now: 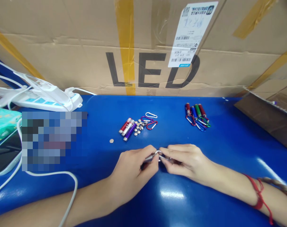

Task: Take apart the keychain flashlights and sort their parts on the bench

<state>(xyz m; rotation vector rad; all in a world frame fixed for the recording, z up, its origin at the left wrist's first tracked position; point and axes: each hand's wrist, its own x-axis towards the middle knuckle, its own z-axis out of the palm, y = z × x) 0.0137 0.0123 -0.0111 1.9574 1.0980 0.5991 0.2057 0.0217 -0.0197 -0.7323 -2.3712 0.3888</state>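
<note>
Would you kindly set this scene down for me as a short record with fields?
surface: glossy blue table
left hand: pinches a small silver metal torch
right hand: holds a silver carabiner clip at the torch's end
middle: loose red, silver and purple torch bodies, silver button cells, coloured clips
right: finished torches with clips
back: cardboard box printed LED
left: white power strip

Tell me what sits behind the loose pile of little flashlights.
Behind the flashlights lie three carabiner clips, then bare blue table and a cardboard box marked LED. Nothing there is covered.
</note>
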